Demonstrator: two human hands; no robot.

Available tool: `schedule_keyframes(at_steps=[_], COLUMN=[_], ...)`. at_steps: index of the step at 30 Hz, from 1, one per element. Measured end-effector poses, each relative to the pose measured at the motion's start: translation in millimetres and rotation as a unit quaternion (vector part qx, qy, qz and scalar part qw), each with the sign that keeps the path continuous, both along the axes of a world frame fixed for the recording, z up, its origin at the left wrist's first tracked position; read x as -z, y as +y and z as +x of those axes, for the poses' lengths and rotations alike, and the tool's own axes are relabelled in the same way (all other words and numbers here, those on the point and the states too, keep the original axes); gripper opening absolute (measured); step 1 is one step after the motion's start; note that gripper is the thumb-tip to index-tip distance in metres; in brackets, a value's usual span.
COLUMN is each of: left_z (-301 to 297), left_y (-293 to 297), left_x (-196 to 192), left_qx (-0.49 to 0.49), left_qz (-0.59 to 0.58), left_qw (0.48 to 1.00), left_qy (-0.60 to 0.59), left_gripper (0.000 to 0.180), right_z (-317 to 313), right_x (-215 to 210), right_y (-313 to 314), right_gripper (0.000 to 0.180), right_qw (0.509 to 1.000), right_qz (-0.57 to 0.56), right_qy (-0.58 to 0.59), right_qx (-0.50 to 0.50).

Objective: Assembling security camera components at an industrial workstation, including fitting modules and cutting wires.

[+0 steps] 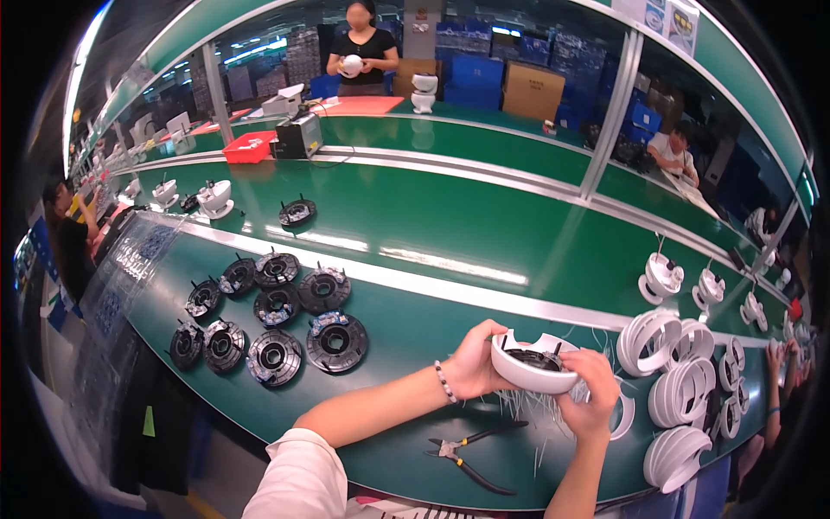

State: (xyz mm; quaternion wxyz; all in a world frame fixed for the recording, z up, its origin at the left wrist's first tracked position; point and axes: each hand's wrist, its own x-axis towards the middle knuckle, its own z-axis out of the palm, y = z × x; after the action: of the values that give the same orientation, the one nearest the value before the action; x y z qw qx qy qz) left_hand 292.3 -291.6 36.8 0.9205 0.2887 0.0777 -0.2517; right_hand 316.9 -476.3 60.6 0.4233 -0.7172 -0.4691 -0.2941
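Note:
Above the front of the green bench I hold a white bowl-shaped housing (529, 375), its open side up. A black round part (533, 356) sits inside it, partly hidden by the rim. My left hand (477, 362) grips the housing's left side, the thumb near the rim. The fingers of my right hand (592, 389) close round its right side. Below lies a pair of cutting pliers (448, 450) with black and yellow handles, the handles spread apart. Thin white strips (527, 413) are scattered under and behind my hands.
Several black round parts with circuit boards (337, 343) lie at left. White ring-shaped housings (683, 394) are stacked at right. Assembled white units (662, 277) stand on the green belt (415, 216) beyond a metal rail. A person (363, 52) stands across the line; others work at both sides.

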Motion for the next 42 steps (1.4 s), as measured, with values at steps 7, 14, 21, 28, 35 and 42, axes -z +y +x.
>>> schedule_keyframes(at_steps=[7,14,21,28,35,42], left_z=[3.3,3.6,-11.9,-14.3,-17.3,-3.2], left_y=[8.4,0.2,-8.5,-3.0,-8.7,-14.0], left_x=[2.9,-5.1,-6.5,-9.5,-12.9,-18.6], left_qx=[-0.224,-0.308,-0.319,-0.292,-0.331,-0.363], left_qz=[0.343,0.471,0.52,0.523,0.37,0.421], left_qw=[0.873,0.622,0.58,0.616,0.762,0.69], left_qy=[-0.265,-0.543,-0.539,-0.512,-0.417,-0.463], left_gripper=[0.053,0.044,0.039,0.037,0.046,0.035], right_z=[13.4,15.4,3.2,11.3,9.2,19.6], right_x=[19.3,28.5,33.6,33.3,25.3,26.9], right_y=[5.3,4.4,2.4,-2.7,-12.1,-17.4], right_gripper=[0.042,0.047,0.046,0.05,0.052,0.047], right_qw=[0.943,0.887,0.89,0.87,0.868,0.923], right_qz=[0.168,0.233,0.255,0.211,0.196,0.19], right_qy=[0.282,0.363,0.343,0.4,0.396,0.318], right_qx=[-0.051,-0.167,-0.162,-0.197,-0.226,-0.104])
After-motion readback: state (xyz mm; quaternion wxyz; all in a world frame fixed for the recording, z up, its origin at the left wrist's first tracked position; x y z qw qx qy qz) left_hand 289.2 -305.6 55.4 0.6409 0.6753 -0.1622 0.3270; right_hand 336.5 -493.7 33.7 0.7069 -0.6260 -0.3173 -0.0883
